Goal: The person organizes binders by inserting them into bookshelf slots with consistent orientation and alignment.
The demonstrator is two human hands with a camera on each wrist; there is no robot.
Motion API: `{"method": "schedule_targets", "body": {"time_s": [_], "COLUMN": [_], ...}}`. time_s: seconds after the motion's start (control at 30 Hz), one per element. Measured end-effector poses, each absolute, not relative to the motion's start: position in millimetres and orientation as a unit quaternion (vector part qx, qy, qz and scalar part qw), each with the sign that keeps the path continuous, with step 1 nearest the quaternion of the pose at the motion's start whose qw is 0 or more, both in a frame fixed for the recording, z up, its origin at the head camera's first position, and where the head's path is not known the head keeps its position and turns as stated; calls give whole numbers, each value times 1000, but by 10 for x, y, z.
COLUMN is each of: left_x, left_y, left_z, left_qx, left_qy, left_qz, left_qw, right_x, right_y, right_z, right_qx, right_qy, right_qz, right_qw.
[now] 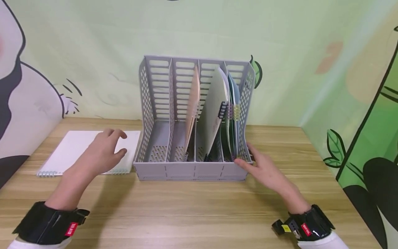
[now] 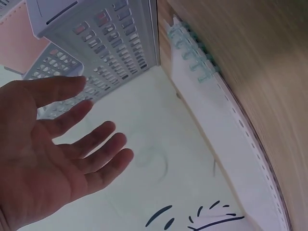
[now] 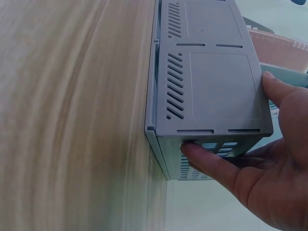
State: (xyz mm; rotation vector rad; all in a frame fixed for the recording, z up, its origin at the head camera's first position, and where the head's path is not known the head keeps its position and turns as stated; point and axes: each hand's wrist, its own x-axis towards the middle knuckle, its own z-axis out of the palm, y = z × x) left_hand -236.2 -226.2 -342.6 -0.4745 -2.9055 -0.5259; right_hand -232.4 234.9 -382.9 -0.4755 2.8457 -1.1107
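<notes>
A grey file organizer (image 1: 180, 172) with four slots stands upright on the table. My right hand (image 1: 264, 169) grips its front right corner, thumb over the front lip and fingers along the outer side wall. In the right wrist view the same hand (image 3: 274, 183) holds that corner. My left hand (image 1: 102, 154) is raised above a white spiral notebook (image 1: 73, 147), fingers loosely bent, holding nothing. The left wrist view shows this hand (image 2: 53, 144) with fingers apart, beside the organizer's perforated left wall (image 2: 110, 43). The notebook lies flat, left of the organizer.
A pink notebook (image 1: 192, 107) leans in the second slot and a pale one with black rings (image 1: 212, 114) in the third. Blue and green ring notebooks (image 1: 237, 100) fill the rightmost slot. A printed cloth backdrop (image 1: 109, 41) hangs behind the wooden table (image 1: 192, 211).
</notes>
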Motion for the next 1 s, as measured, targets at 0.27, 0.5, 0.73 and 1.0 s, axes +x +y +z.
{"method": "schedule_targets", "body": {"time_s": [0.27,0.5,0.73,1.0], "left_x": [-2334,-2328,-2361,-2390], "left_y": [-2358,-2452,-2532,-2577], "left_z": [-3471,-3581,-3716,-3809], "left_qx": [-144,-128,-135,-140], "left_qy": [-984,-988,-983,-977], "left_qz": [-94,-68,-89,-105], "left_qw": [-35,-57,-88,-123], "right_x": [-2303,-2314,-2322,-2319], "right_y": [2339,2343,2350,2354], "right_z": [-3827,-3834,-3835,-3837], "right_qx": [-153,-157,-158,-158], "right_qy": [917,914,916,914], "right_qz": [-367,-372,-368,-372], "right_qw": [30,30,27,31]}}
